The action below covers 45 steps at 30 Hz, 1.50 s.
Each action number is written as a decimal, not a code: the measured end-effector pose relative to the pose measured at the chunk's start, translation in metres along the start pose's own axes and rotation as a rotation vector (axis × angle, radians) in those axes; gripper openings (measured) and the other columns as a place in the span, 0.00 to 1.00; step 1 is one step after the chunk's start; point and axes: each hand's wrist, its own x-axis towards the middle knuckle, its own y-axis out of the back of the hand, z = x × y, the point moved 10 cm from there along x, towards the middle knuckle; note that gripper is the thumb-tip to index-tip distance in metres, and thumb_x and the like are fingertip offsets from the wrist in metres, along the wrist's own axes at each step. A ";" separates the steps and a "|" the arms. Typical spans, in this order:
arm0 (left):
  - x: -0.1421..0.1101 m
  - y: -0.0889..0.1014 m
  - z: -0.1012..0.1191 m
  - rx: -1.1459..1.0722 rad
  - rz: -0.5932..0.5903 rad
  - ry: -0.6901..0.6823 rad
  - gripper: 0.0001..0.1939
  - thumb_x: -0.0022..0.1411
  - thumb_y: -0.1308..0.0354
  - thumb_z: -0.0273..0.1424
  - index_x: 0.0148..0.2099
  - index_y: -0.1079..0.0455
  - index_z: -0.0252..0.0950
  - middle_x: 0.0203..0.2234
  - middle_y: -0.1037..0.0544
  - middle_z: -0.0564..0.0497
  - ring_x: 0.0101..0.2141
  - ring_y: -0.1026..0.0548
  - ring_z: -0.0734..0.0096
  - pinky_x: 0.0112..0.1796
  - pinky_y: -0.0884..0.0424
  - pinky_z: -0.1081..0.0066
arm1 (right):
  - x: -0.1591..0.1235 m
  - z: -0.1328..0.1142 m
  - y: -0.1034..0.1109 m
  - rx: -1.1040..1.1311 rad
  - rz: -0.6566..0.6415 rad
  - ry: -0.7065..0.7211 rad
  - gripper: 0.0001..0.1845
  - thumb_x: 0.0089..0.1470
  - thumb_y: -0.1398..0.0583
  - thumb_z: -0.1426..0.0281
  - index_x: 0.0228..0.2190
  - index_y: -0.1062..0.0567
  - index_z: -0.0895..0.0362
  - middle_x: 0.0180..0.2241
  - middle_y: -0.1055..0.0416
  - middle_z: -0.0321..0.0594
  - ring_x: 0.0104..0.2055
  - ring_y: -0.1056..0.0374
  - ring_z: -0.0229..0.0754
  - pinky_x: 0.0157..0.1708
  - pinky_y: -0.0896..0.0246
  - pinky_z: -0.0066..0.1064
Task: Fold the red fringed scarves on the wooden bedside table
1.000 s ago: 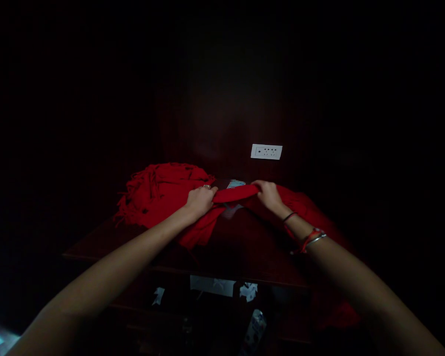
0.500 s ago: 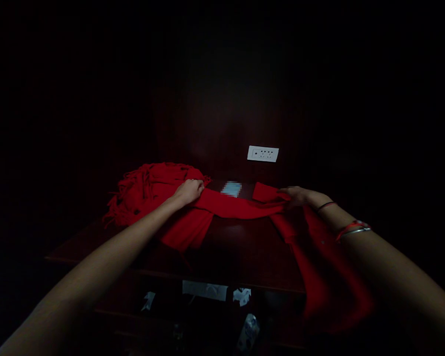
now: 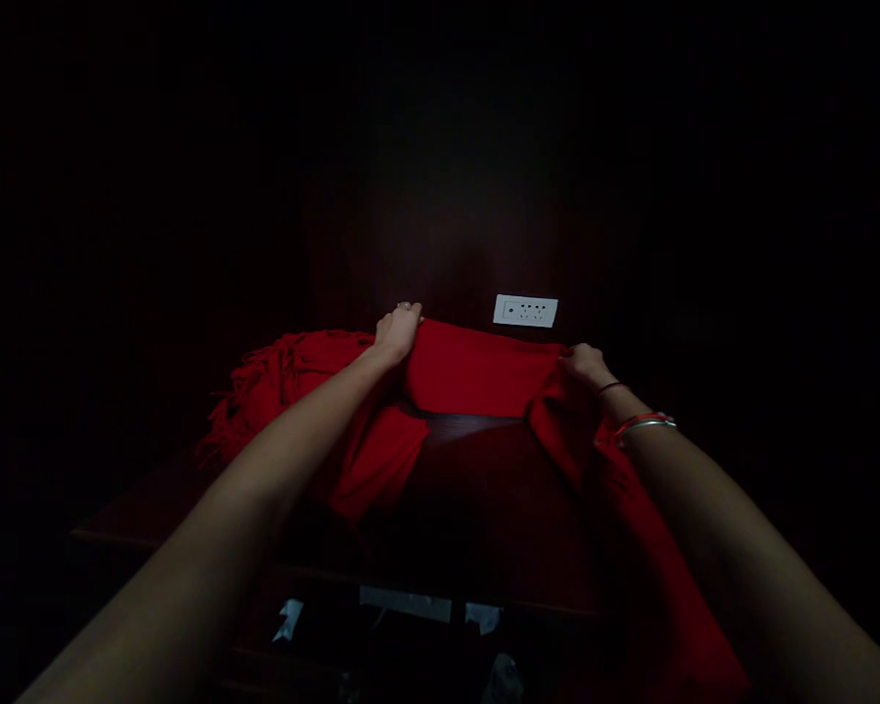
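A red fringed scarf (image 3: 484, 372) is stretched between my two hands above a dark wooden table (image 3: 476, 508). My left hand (image 3: 400, 330) is closed on the upper edge of the cloth. Its other end is pinched by my right hand (image 3: 588, 363), fingers shut round the edge. To the left, a bunched part of the scarf with tassels lies on the tabletop. On the right, a long length hangs down past the table's front edge, below my right forearm.
A white wall socket (image 3: 526, 311) sits on the dark wall behind the table. Under the tabletop, pale paper scraps (image 3: 287, 620) and a whitish strip (image 3: 407, 603) show. A patterned object (image 3: 504, 680) stands at the bottom, hard to make out. Most surroundings are too dark to see.
Both hands have risen, lifting the middle of the scarf off the table and spreading it flat between them. The small pale item on the tabletop is now hidden behind the cloth.
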 end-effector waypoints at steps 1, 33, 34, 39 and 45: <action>0.000 -0.011 0.002 0.012 -0.024 0.009 0.14 0.62 0.62 0.33 0.45 0.40 0.36 0.40 0.33 0.44 0.38 0.31 0.63 0.36 0.36 0.68 | 0.000 0.005 -0.003 -0.012 0.010 -0.066 0.16 0.51 0.50 0.69 0.38 0.30 0.64 0.37 0.33 0.55 0.41 0.36 0.50 0.34 0.41 0.35; -0.089 -0.069 0.079 -0.130 -0.337 -0.317 0.24 0.55 0.51 0.35 0.54 0.44 0.35 0.53 0.45 0.40 0.52 0.46 0.54 0.48 0.46 0.61 | -0.112 0.007 -0.062 -0.306 -0.204 0.012 0.34 0.42 0.42 0.61 0.50 0.43 0.63 0.46 0.39 0.56 0.43 0.37 0.52 0.33 0.41 0.32; -0.099 -0.070 0.088 -0.185 -0.371 -0.328 0.22 0.55 0.52 0.36 0.52 0.42 0.35 0.50 0.41 0.40 0.50 0.42 0.56 0.47 0.44 0.63 | -0.117 0.004 -0.059 -0.329 -0.172 0.023 0.27 0.44 0.44 0.65 0.47 0.39 0.63 0.44 0.37 0.56 0.42 0.36 0.52 0.32 0.42 0.32; -0.135 -0.094 0.107 -0.544 -0.651 -0.128 0.18 0.58 0.57 0.40 0.44 0.36 0.34 0.39 0.29 0.44 0.40 0.31 0.64 0.39 0.36 0.69 | -0.128 -0.032 -0.047 -0.047 -0.193 0.127 0.11 0.51 0.50 0.71 0.33 0.30 0.63 0.35 0.30 0.49 0.38 0.34 0.44 0.32 0.42 0.28; -0.168 -0.113 0.095 -0.981 -0.923 0.383 0.22 0.60 0.64 0.44 0.47 0.42 0.33 0.39 0.29 0.43 0.31 0.28 0.74 0.23 0.36 0.80 | -0.121 -0.051 -0.059 0.137 -0.439 0.198 0.17 0.54 0.52 0.63 0.35 0.30 0.62 0.35 0.29 0.48 0.35 0.33 0.39 0.30 0.40 0.24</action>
